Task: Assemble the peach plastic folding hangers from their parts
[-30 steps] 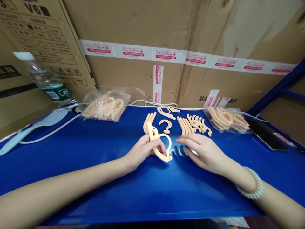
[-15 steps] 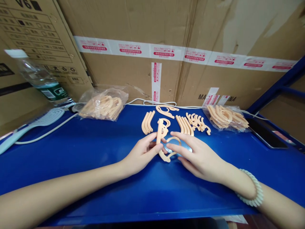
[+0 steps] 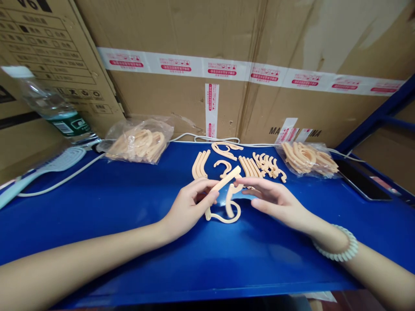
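Note:
My left hand (image 3: 191,207) is closed around a beige plastic folding hanger (image 3: 226,179), thumb on the near side. One arm of it tilts up to the right; a curved ring part and another arm hang below. My right hand (image 3: 279,203) is at the hanger's right, its fingers stretched and the thumb apart. Its index fingertip is at the upper end of the hanger, and I cannot tell whether it presses there. Just beyond lies a loose hook (image 3: 223,166). Curved arms (image 3: 200,164) lie to the left, with more arms (image 3: 249,166) to the right.
Small hooks (image 3: 269,164) and a ring-shaped hanger piece (image 3: 223,149) lie farther back. Two clear bags of parts (image 3: 139,142) (image 3: 309,157) flank them. A phone (image 3: 365,179), hairbrush (image 3: 68,159), water bottle (image 3: 55,108), white cable (image 3: 184,137) and cardboard boxes (image 3: 181,26) edge the blue table (image 3: 181,268).
The hanger in my left hand has tilted from upright to slanting right, and its ring part now hangs lower. My right hand's fingers have shifted up toward its upper end, with the thumb now visible.

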The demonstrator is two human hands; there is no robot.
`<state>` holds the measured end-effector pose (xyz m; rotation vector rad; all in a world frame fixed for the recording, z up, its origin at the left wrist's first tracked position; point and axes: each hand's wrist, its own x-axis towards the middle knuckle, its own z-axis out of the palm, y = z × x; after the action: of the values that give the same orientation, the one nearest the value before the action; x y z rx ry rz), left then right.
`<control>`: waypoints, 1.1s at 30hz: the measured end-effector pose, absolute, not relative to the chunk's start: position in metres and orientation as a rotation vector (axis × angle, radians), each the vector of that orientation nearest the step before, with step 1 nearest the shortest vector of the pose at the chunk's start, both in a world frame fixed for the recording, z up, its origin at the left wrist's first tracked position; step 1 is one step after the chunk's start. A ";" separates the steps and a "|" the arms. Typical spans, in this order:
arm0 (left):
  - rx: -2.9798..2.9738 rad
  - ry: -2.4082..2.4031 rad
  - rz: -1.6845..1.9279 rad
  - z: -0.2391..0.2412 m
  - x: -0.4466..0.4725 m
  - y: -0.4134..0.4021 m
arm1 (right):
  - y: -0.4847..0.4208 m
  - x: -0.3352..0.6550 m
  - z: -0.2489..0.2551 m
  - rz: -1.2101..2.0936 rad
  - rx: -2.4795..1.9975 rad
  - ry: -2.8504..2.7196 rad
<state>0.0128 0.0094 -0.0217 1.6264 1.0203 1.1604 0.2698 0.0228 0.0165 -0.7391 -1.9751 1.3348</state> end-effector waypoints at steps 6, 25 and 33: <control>1.691 1.082 1.168 -0.022 0.013 0.011 | 0.026 0.268 0.013 1.322 -0.980 -1.731; 3.038 1.049 1.030 -0.023 0.011 0.006 | 0.012 0.250 0.000 1.852 -0.981 -1.788; 3.447 1.062 0.987 -0.024 0.012 0.007 | 0.004 0.245 0.003 1.589 -1.069 -1.917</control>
<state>0.0124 0.0070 -0.0244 3.4471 1.0624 0.9867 0.2450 0.0043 0.0033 -1.0688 -1.9168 1.5889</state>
